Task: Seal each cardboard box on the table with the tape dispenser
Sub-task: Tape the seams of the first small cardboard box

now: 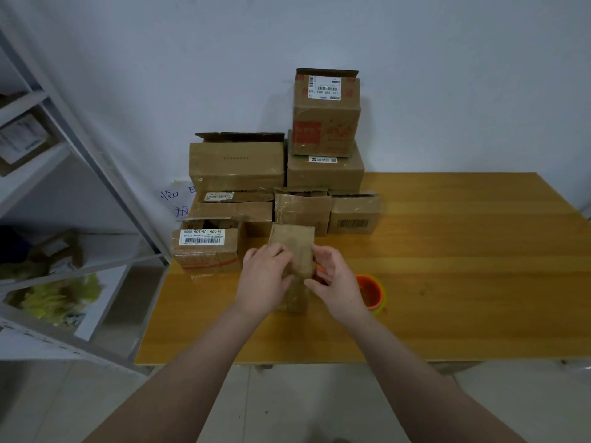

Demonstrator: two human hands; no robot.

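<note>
A small narrow cardboard box (292,243) stands on the wooden table (447,251) in front of me. My left hand (265,276) grips its left side, fingers curled over the top. My right hand (332,276) holds its right side, thumb against the front. An orange tape dispenser (371,292) with a green roll lies on the table just right of my right hand, partly hidden by it. Behind stand several more boxes: a labelled one (204,251) at the left, an open-flapped one (302,212) and a barcoded one (355,215).
Larger boxes are stacked against the wall: a wide one (236,164), a flat one (326,172) and a tall one with red print (326,116) on top. A metal shelf rack (64,187) stands at the left. A handwritten paper sheet (177,203) hangs on the wall.
</note>
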